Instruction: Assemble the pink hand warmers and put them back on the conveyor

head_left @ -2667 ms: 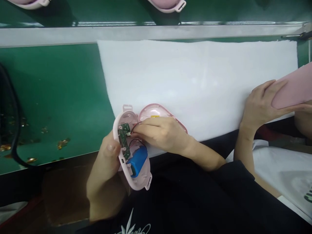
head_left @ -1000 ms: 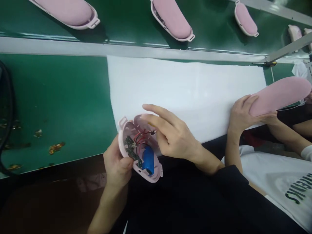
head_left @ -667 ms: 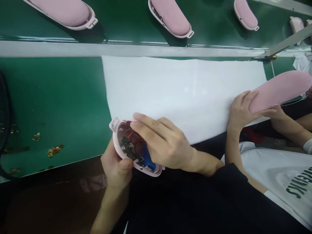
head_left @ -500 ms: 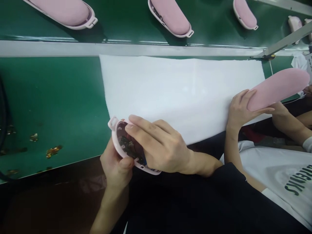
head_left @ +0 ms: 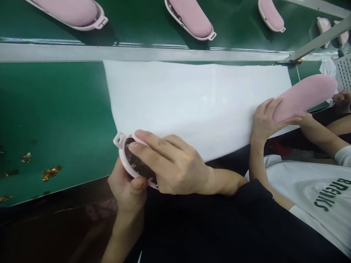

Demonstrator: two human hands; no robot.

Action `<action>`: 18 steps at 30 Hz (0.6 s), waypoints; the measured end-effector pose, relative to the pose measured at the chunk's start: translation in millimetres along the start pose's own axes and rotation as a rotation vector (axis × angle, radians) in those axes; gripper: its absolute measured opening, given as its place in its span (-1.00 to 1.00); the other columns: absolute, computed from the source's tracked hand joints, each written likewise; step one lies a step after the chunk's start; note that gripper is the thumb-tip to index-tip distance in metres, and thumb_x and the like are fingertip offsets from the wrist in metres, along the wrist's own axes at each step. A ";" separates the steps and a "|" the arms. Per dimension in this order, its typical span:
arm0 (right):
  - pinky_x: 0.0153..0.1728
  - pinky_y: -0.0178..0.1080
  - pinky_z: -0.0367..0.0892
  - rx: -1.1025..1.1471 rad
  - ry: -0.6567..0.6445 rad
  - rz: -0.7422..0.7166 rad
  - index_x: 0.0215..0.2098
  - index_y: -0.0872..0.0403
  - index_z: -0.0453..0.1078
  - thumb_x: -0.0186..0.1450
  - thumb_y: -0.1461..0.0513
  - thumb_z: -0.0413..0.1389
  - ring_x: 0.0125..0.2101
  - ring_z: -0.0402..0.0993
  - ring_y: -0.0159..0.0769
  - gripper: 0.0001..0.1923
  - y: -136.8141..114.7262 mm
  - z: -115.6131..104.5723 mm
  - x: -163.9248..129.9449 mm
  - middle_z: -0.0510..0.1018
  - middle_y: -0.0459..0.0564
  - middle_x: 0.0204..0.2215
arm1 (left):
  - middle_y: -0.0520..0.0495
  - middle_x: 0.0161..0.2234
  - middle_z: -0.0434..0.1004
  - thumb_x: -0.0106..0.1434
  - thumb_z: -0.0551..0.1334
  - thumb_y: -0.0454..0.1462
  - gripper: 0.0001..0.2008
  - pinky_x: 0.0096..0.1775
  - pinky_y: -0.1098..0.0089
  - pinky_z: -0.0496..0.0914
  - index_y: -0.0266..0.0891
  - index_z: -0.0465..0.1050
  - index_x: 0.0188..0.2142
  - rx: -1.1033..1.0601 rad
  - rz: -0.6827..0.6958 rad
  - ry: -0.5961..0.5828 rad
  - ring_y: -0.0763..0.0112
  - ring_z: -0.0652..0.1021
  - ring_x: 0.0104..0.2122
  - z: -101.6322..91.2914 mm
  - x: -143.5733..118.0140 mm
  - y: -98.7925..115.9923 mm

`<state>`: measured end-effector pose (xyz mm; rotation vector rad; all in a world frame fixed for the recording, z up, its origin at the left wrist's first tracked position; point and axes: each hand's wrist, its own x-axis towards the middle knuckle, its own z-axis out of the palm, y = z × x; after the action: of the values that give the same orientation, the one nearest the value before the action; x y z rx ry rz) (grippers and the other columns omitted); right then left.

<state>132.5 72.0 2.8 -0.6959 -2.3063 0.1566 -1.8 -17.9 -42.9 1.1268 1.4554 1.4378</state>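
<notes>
My left hand is closed around the near-left end of a pink oval plastic housing, its thumb pressed on the rim. The housing is tilted, with a strap loop at its upper end and dark inner parts, apparently electronics, showing in its open face. Across it lies my right hand, fingers bent over the far rim, where a strip of pink shows beneath them. That hand grips the housing, and its palm hides much of the inside.
A white cloth covers part of the green table; gold-coloured bits lie at left. Behind a pale rail, several padded pink housings sit on a green surface. On the right, a co-worker's hands hold a long pink padded piece.
The view has shifted a little, so most things sit slightly further left. Both hands keep hold of the housing, and my right palm covers more of its lower end.
</notes>
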 end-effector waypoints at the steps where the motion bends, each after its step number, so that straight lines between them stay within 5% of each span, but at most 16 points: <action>1: 0.07 -0.25 0.57 0.009 -0.021 -0.002 0.23 0.28 0.46 0.59 0.21 0.05 0.27 0.52 -0.28 -0.63 0.2 -1.2 1.4 0.62 0.22 0.24 | 0.13 0.07 0.58 0.46 0.12 0.33 -0.25 -0.16 -0.24 0.45 -0.28 0.46 0.18 0.008 -0.020 0.065 -0.24 0.58 0.14 1.4 1.7 2.7; 7: 0.12 -0.14 0.54 0.150 -0.269 -0.054 -0.01 0.17 0.57 0.53 0.29 -0.03 0.26 0.52 -0.15 -0.69 10.7 -14.1 8.2 0.47 0.30 0.36 | 0.19 -0.04 0.61 0.43 0.16 0.32 -0.31 -0.19 -0.15 0.43 -0.31 0.46 -0.09 0.031 -0.033 0.116 -0.08 0.64 0.06 1.7 3.6 3.9; 11: 0.18 -0.13 0.50 0.120 -0.312 -0.067 0.06 0.14 0.57 0.58 0.26 0.03 0.22 0.50 -0.17 -0.72 19.6 -19.4 8.0 0.40 0.27 0.41 | 0.19 0.04 0.60 0.43 0.15 0.33 -0.30 -0.07 -0.35 0.42 -0.30 0.49 -0.07 0.029 -0.036 0.126 -0.15 0.59 0.15 1.8 2.5 0.1; 14: 0.18 -0.13 0.51 0.115 -0.302 -0.053 0.12 0.12 0.55 0.58 0.25 0.01 0.13 0.54 -0.23 -0.70 19.6 -17.8 7.2 0.37 0.24 0.44 | 0.17 0.04 0.60 0.57 0.04 0.17 -0.42 -0.16 -0.28 0.41 -0.33 0.47 -0.11 0.060 -0.016 0.147 -0.13 0.61 0.11 3.6 3.1 1.8; 18: 0.27 -0.27 0.47 0.248 -0.237 -0.075 0.39 0.24 0.32 0.58 0.30 -0.11 0.44 0.30 -0.36 -0.52 13.2 -8.3 3.5 0.42 0.20 0.42 | 0.10 0.04 0.56 0.63 -0.09 -0.01 -0.49 -0.27 -0.11 0.32 -0.39 0.42 -0.02 0.048 0.020 0.101 -0.12 0.61 0.09 3.2 3.2 1.0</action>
<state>141.7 84.4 7.1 -0.4848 -2.4756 0.5049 0.4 -13.9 -41.9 1.1144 1.5603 1.4995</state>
